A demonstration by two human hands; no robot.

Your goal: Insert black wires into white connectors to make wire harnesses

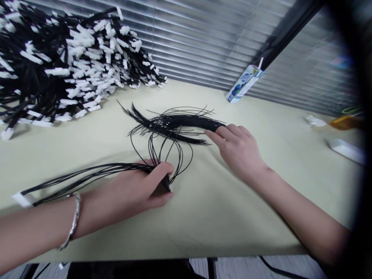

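Observation:
My left hand [145, 182], with a silver bangle at the wrist, is closed round a bundle of thin black wires [107, 168]. Those wires trail left to a white connector [23, 199], and some loop up out of my grip. Beyond it, a loose pile of straight black wires [174, 123] lies on the table. The fingers of my right hand [236, 149] are curled over the right end of that pile; the fingertips are partly hidden.
A big heap of black cables with white connectors [84, 58] fills the back left. Against the window blinds [188, 38] leans a drink carton [244, 83] with a straw. An orange roll of tape [345, 122] and a blurred white object [347, 149] lie on the right of the table [232, 228].

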